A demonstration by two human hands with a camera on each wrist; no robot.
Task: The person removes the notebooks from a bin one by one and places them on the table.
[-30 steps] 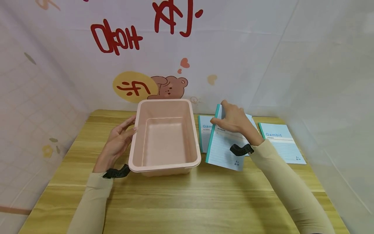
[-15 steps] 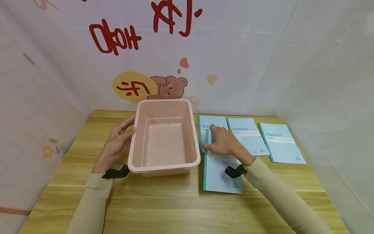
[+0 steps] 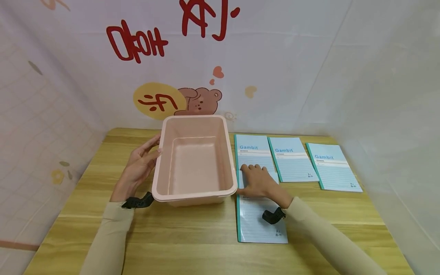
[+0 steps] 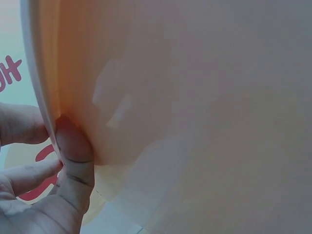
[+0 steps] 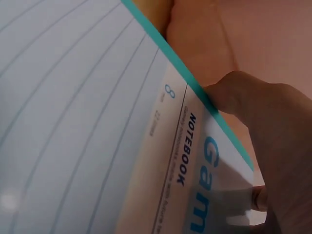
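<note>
A pink plastic bin [image 3: 196, 170] is at the middle of the table, its inside bare. My left hand [image 3: 139, 166] pinches its left rim; in the left wrist view the thumb [image 4: 75, 151] is on one side of the wall and the fingers on the other. Right of the bin, my right hand [image 3: 258, 183] grips a white-blue notebook [image 3: 259, 219] with a teal spine near its top end. The right wrist view shows the thumb at the spine of this notebook [image 5: 107, 117], with fingertips at its top edge. Its lower end points toward me.
Behind the held notebook lie three like notebooks in a row: a left one [image 3: 252, 151], partly covered, a middle one [image 3: 295, 168] and a right one [image 3: 335, 170]. The wooden table [image 3: 178, 244] ends at a printed cloth backdrop [image 3: 275, 65].
My right hand has brought the notebook down toward me from above the row, uncovering the middle notebook and most of the left one. The left hand and the bin have stayed in place.
</note>
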